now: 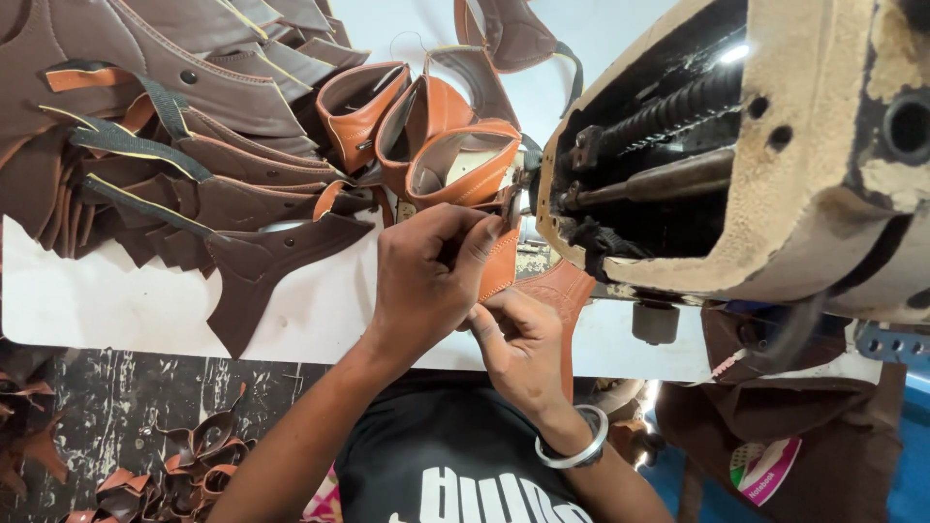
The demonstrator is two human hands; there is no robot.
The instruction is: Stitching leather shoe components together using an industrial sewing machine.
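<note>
Orange leather piece (499, 263) sits on the white table (126, 300), right beside the old sewing machine (775, 165). Left hand (426, 276) and right hand (518, 344) both pinch it. Brown pieces (194, 145) pile farther from the machine.

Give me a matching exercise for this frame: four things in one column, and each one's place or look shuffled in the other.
Things:
1. bangle
2. sewing machine
3. dark brown pieces
4. orange leather piece

Place or look:
A. piled on the white table, at the left
B. held by the left hand and the right hand at the machine
C. silver, around the right wrist
D. worn and beige, at the right

Pairs: 1-C, 2-D, 3-A, 4-B
</note>
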